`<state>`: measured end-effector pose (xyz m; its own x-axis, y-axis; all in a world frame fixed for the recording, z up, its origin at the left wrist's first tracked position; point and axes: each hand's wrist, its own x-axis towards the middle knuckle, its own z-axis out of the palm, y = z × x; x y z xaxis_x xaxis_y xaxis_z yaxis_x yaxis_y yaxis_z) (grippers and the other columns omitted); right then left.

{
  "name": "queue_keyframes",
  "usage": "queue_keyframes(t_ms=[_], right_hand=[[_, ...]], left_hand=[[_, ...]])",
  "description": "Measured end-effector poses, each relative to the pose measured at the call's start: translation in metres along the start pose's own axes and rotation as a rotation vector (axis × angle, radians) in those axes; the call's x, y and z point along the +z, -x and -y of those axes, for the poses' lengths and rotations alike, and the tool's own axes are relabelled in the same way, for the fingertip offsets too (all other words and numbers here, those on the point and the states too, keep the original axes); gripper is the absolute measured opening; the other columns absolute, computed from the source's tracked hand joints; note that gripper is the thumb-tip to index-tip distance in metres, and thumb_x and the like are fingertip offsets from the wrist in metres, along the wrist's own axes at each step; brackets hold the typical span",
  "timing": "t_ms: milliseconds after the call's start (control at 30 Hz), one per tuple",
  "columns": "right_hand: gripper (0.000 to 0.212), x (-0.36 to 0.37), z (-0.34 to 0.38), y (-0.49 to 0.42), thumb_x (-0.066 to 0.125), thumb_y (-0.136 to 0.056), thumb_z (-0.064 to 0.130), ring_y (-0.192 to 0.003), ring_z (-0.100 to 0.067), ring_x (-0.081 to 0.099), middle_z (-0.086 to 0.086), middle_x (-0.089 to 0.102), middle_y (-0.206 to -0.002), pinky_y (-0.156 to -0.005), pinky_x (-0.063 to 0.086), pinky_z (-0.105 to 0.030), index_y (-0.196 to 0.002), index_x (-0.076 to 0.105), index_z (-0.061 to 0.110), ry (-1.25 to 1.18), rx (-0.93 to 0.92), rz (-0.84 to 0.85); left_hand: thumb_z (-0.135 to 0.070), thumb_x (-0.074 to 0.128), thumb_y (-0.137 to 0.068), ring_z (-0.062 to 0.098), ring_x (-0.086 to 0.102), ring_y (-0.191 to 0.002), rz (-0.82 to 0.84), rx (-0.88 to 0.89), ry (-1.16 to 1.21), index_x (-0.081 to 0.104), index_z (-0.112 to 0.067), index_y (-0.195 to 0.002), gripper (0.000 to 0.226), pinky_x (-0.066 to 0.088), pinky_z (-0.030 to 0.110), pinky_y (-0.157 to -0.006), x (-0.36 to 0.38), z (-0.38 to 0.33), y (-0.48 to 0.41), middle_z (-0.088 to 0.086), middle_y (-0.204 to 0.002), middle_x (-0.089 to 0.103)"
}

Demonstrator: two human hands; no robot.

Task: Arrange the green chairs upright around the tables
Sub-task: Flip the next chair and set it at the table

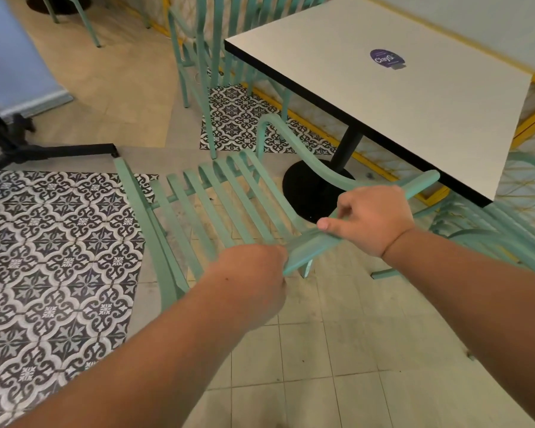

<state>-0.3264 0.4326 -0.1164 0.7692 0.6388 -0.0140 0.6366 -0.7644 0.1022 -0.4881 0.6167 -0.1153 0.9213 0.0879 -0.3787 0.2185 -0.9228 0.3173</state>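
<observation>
Hands, left [254, 279] and right [372, 220], grip one green chair [217, 205] beside one table [383, 97].

Both hands, left hand [254, 273] and right hand [371, 220], grip a tilted green chair [217, 205] beside the table [383, 97].

A café: white pedestal table [399, 97] with a sticker [387, 58], matching green chairs [204, 57], patterned floor tiles [53, 261].

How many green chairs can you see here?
At least 4: held chair in both hands, one left of the table at, one at right, legs top left. Others may be hidden.
</observation>
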Motion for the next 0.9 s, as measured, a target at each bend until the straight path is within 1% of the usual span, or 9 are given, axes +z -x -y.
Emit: queue_keyframes(t_ms=[67, 133, 200, 300, 333, 433, 500, 733, 900], right_hand=[[0.109, -0.008, -0.008, 0.0, 0.001, -0.051, 0.109, -0.071, -0.013, 0.058, 0.011, 0.06, -0.074, -0.07, 0.048, -0.036, -0.091, 0.066, 0.032, 0.018, -0.114, 0.126], [0.108, -0.019, -0.021, -0.003, 0.018, -0.051, 0.109, -0.078, -0.012, 0.061, 0.011, 0.062, -0.085, -0.074, 0.054, -0.037, -0.108, 0.066, 0.032, -0.021, -0.192, 0.29], [0.109, -0.03, -0.031, -0.012, 0.024, -0.047, 0.11, -0.087, -0.013, 0.064, 0.011, 0.066, -0.09, -0.081, 0.056, -0.04, -0.109, 0.068, 0.032, -0.05, -0.212, 0.434], [0.116, -0.033, -0.031, -0.024, 0.013, -0.038, 0.109, -0.124, -0.017, 0.057, 0.005, 0.071, -0.104, -0.09, 0.054, -0.041, -0.098, 0.072, 0.028, 0.07, -0.23, 0.516], [0.112, -0.03, -0.029, -0.026, 0.013, -0.037, 0.107, -0.118, -0.017, 0.06, 0.003, 0.071, -0.096, -0.087, 0.055, -0.041, -0.089, 0.071, 0.027, 0.103, -0.231, 0.512], [0.101, -0.024, -0.024, -0.023, 0.016, -0.032, 0.107, -0.061, -0.013, 0.056, 0.004, 0.058, -0.059, -0.057, 0.049, -0.034, -0.064, 0.061, 0.022, 0.113, -0.193, 0.476], [0.105, -0.023, -0.024, -0.022, 0.012, -0.028, 0.109, -0.056, -0.012, 0.055, 0.006, 0.057, -0.055, -0.052, 0.041, -0.03, -0.062, 0.061, 0.023, 0.119, -0.183, 0.47], [0.111, -0.019, -0.02, -0.015, 0.006, -0.024, 0.114, -0.055, -0.013, 0.057, 0.006, 0.058, -0.055, -0.052, 0.045, -0.031, -0.062, 0.061, 0.025, 0.076, -0.165, 0.418], [0.111, -0.015, 0.003, -0.003, 0.007, -0.026, 0.115, -0.049, -0.013, 0.052, 0.007, 0.047, -0.048, -0.046, 0.037, -0.03, -0.057, 0.059, 0.022, 0.064, -0.128, 0.391]], left_hand=[[-0.028, 0.051, -0.096, 0.012, 0.057, -0.062, 0.02, 0.012, -0.022, 0.038, -0.031, -0.078, 0.023, 0.041, 0.028, -0.048, -0.003, -0.001, -0.003, -0.007, -0.072, 0.059], [-0.024, 0.053, -0.094, 0.013, 0.057, -0.061, -0.001, -0.004, -0.012, 0.038, -0.032, -0.081, 0.021, 0.04, 0.029, -0.047, -0.001, -0.002, -0.002, -0.006, -0.072, 0.058], [-0.024, 0.054, -0.093, 0.013, 0.057, -0.059, -0.029, -0.036, 0.006, 0.038, -0.034, -0.087, 0.019, 0.039, 0.029, -0.044, 0.002, -0.003, -0.001, -0.006, -0.071, 0.058], [-0.028, 0.055, -0.092, 0.013, 0.056, -0.055, -0.111, -0.085, 0.007, 0.036, -0.03, -0.092, 0.019, 0.036, 0.028, -0.041, 0.008, -0.002, 0.0, -0.006, -0.069, 0.058], [-0.028, 0.056, -0.093, 0.013, 0.055, -0.055, -0.123, -0.094, 0.005, 0.037, -0.029, -0.088, 0.02, 0.035, 0.027, -0.04, 0.008, -0.002, 0.0, -0.006, -0.069, 0.057], [-0.027, 0.056, -0.094, 0.013, 0.055, -0.059, -0.092, -0.089, 0.008, 0.041, -0.033, -0.082, 0.021, 0.034, 0.028, -0.042, 0.008, -0.002, -0.001, -0.007, -0.072, 0.056], [-0.026, 0.058, -0.094, 0.013, 0.055, -0.06, -0.08, -0.073, 0.011, 0.043, -0.033, -0.085, 0.019, 0.034, 0.028, -0.043, 0.007, -0.001, 0.0, -0.007, -0.073, 0.057], [-0.027, 0.057, -0.094, 0.012, 0.055, -0.061, -0.08, -0.009, -0.011, 0.037, -0.033, -0.085, 0.022, 0.036, 0.028, -0.046, 0.007, 0.009, 0.005, -0.007, -0.074, 0.056], [-0.037, 0.052, -0.095, 0.007, 0.052, -0.059, -0.085, 0.104, -0.099, 0.035, -0.035, -0.073, 0.029, 0.033, 0.025, -0.046, 0.0, 0.038, 0.016, -0.01, -0.072, 0.055]])
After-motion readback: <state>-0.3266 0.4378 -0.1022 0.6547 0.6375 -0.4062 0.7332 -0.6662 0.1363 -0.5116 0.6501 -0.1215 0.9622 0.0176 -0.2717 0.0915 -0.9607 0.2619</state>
